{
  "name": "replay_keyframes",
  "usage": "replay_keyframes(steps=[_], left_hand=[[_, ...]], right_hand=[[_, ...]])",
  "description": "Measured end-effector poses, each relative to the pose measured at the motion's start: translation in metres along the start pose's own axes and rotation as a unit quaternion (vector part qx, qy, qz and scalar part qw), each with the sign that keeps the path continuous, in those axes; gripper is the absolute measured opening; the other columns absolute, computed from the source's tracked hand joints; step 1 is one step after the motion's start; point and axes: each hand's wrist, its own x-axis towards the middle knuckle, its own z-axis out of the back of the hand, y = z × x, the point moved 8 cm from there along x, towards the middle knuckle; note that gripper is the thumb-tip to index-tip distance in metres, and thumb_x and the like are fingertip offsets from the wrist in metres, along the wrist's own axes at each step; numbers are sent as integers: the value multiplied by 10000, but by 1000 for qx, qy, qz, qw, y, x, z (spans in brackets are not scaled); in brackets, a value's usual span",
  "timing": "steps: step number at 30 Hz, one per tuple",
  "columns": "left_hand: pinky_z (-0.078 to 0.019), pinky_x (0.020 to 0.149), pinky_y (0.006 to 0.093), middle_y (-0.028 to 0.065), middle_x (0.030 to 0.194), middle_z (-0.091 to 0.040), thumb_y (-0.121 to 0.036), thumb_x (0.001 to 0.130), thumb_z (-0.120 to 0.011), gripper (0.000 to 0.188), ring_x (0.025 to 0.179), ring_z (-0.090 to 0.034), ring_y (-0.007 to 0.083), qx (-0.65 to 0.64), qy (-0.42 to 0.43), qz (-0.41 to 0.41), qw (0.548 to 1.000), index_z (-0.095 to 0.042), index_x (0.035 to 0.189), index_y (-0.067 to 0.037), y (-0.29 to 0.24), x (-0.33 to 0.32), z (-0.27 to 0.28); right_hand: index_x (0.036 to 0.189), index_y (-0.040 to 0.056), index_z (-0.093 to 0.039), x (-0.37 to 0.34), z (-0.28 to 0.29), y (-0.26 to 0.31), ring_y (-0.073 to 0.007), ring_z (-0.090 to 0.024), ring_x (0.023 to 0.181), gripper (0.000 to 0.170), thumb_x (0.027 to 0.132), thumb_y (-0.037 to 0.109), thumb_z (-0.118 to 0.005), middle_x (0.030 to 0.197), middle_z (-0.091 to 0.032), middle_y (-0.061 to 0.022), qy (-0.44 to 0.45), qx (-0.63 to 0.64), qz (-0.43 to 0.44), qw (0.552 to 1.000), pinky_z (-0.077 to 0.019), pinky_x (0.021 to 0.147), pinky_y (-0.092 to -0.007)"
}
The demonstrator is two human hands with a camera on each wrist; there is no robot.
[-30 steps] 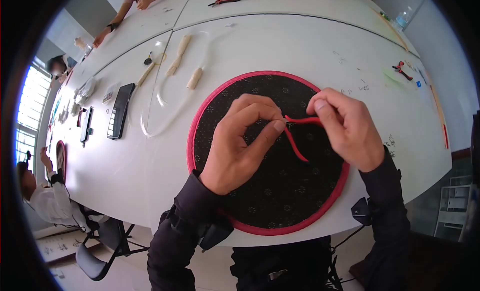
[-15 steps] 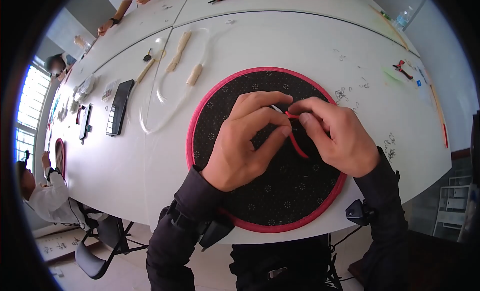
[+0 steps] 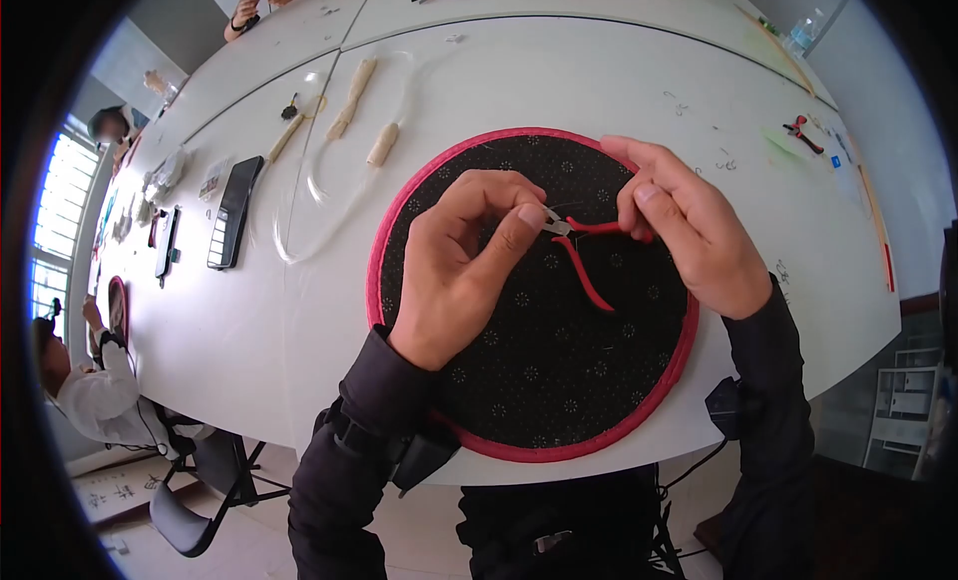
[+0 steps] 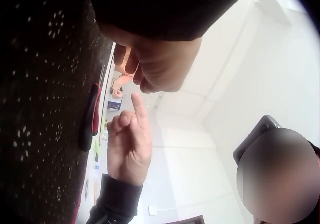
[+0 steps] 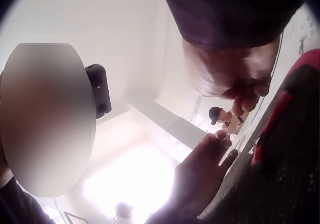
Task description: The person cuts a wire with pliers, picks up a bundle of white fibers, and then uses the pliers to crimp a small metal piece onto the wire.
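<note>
Left hand [image 3: 454, 276] and right hand [image 3: 702, 236] curled over the mat [image 3: 529, 381] by red pliers [image 3: 587, 273], can't tell if anything's gripped tbh.

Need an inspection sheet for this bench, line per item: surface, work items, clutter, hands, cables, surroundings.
Surface: white table, small dark marks at right, nature unclear; round black patterned mat with red rim at near edge.
Work items: red-handled metal pliers on mat, handles spread.
Clutter: black phone, pale wooden handle pieces, red-and-black pliers at right.
Hands: left hand and right hand over mat, fingers bent; anything pinched is too small to tell.
Cables: thin black cable below near edge.
Surroundings: other people around table; black folding chair at left.
</note>
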Motion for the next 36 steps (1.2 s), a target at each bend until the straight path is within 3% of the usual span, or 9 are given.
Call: replay_keyframes(steps=[4, 6, 8, 11, 14, 20, 29, 33, 36], left_hand=[[-424, 915, 272, 37, 1095, -621, -199, 997, -619, 192, 980, -546, 97, -40, -23, 25, 999, -656, 1032, -15, 3, 1, 3], [-419, 932, 282, 43, 1079, -628, -203, 997, -618, 206, 981, -547, 105, -55, -29, 22, 998, -656, 1039, -5, 5, 2, 5], [-417, 943, 293, 56, 1084, -625, -190, 1000, -607, 203, 981, -548, 120, -93, -37, 25, 995, -652, 1035, 5, 6, 2, 6], [-420, 951, 310, 72, 1078, -621, -179, 1007, -588, 201, 988, -549, 143, -155, -45, 27, 987, -650, 1033, 10, 9, 2, 8], [-427, 945, 323, 83, 1070, -615, -173, 1017, -564, 197, 983, -552, 161, -220, -29, 23, 975, -645, 1030, 6, 8, 3, 5], [-472, 901, 333, 89, 1089, -611, -175, 1032, -529, 179, 924, -607, 177, -305, 29, 69, 949, -611, 1031, -15, 10, 1, -1], [-480, 828, 297, 40, 967, -629, -217, 1030, -572, 207, 871, -611, 119, -227, 30, 99, 968, -636, 1027, -20, 21, 1, -1], [-477, 833, 289, 41, 985, -621, -193, 1019, -586, 190, 908, -606, 118, -104, 30, 80, 991, -647, 1004, -13, 10, 0, -2], [-480, 864, 295, 65, 1058, -608, -150, 993, -618, 154, 975, -598, 135, 58, 32, -27, 997, -652, 992, 0, -7, 2, -3]], right_hand=[[1337, -14, -511, 1, 15, -11, -140, -634, 921, 356, 1036, 175, -494, 985, -673, -84, -57, 51, -26, 997, -498, 845, -270], [1277, -21, -552, -6, 33, 14, -137, -643, 938, 344, 1029, 216, -524, 990, -684, -85, -183, -275, 113, 937, -499, 860, -271], [1218, -28, -589, -11, 37, 27, -137, -653, 935, 357, 1023, 269, -550, 986, -694, -92, -240, -338, 147, 898, -507, 855, -272], [1140, -37, -632, -13, 27, 31, -144, -669, 894, 420, 1019, 359, -561, 969, -706, -119, -105, -27, -24, 994, -529, 797, -276], [1160, -55, -628, -35, -56, 25, -182, -684, 866, 519, 1028, 437, -526, 978, -703, -167, 169, 205, -246, 932, -553, 733, -289], [1235, 5, -569, -18, -44, 2, -234, -599, 1174, 333, 1063, 272, -469, 1216, -638, -136, -78, 458, -191, 865, -460, 1034, -390], [1188, 13, -575, -7, 34, -18, -251, -581, 1222, 267, 1037, 223, -511, 1197, -641, -153, -196, 449, -82, 868, -451, 1071, -391], [1154, -8, -547, 3, 41, -12, -106, -558, 829, 239, 1053, 194, -470, 850, -562, -13, -139, 305, -35, 942, -472, 977, -334], [979, 6, -650, -1, 25, 6, -86, -478, 684, 229, 1024, 182, -512, 747, -527, 0, -142, -89, -17, 986, -434, 705, -267]])
